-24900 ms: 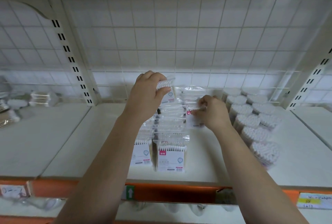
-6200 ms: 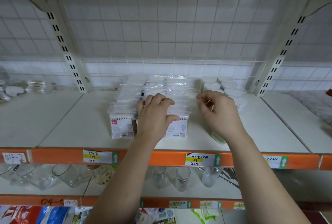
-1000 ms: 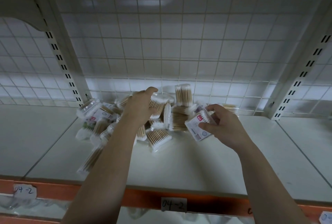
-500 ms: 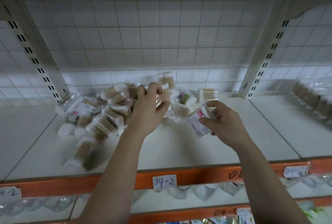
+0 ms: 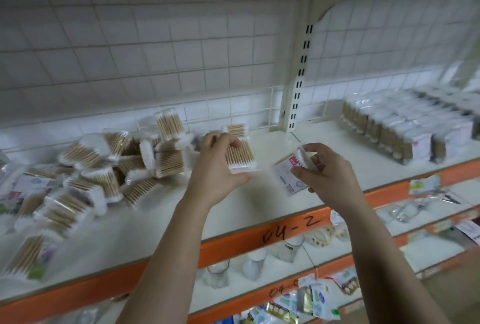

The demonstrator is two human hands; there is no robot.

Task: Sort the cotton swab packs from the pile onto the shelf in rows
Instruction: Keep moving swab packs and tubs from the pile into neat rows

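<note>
Cotton swab packs [image 5: 85,168] lie in a big messy pile on the left side of the white shelf [image 5: 259,201]. Some lie flat and some lean on each other. One stands up at the back by the wire wall [image 5: 181,51]. More packs sit in neat rows [image 5: 405,129] far off on the right, past the white post [image 5: 298,85].

Both arms reach up from the bottom. The hands are near each other over the bare part of the shelf, between the pile and the rows. The left hand [image 5: 215,168] is just beside the pile. Its fingers curl over the top of a pack with brown sticks [image 5: 240,157]. Its thumb goes under the near end, where the white tips are. The right hand [image 5: 324,175] curls its fingers and thumb round a pack with a white card [image 5: 288,175], which is tilted. The two packs are close but not touching. I cannot tell if either pack touches the shelf.

The shelf has an orange front edge [image 5: 233,243] with "04-2" written on it. Below it, some glass things [image 5: 215,271] stand on a lower shelf, too blurry to name.
</note>
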